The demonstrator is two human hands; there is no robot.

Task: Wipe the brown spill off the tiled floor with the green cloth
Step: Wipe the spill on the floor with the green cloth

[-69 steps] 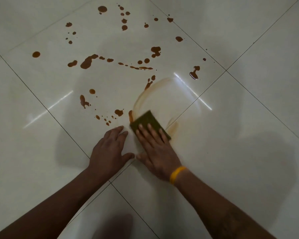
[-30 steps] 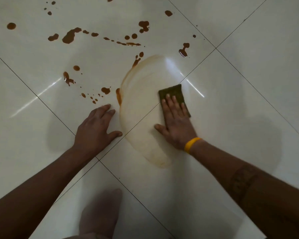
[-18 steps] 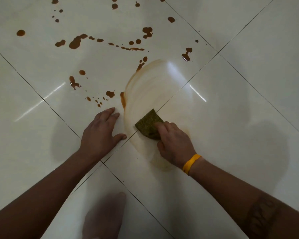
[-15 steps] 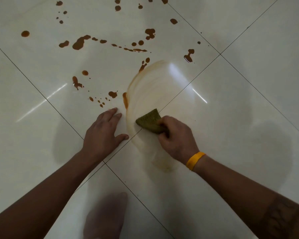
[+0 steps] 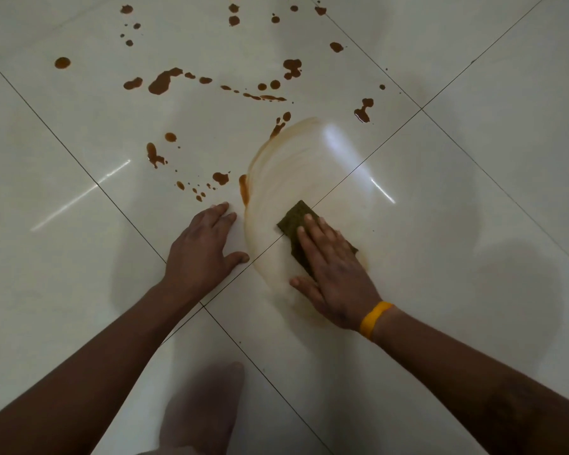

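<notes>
Tiled floor (image 5: pixel 473 178): pale, glossy, dark grout lines crossing.
Brown spill (image 5: pixel 161 81): drops scattered far left; thin smeared oval round the cloth.
Left hand (image 5: pixel 200 254): flat on tile, fingers straight, beside the smear.
Right hand (image 5: pixel 334 277): straight fingers pressing the cloth, thumb on tile.
Green cloth (image 5: pixel 295 219): under those fingers, far corner showing.
Yellow wristband (image 5: pixel 373 318): right wrist.

Right hand (image 5: pixel 334 274) presses green cloth (image 5: pixel 297 219) on floor (image 5: pixel 473 192).

cloth (image 5: pixel 295 221) under right hand (image 5: pixel 334 274), left hand (image 5: pixel 199 254) on floor (image 5: pixel 473 208) beside, spill (image 5: pixel 160 82) beyond
</notes>
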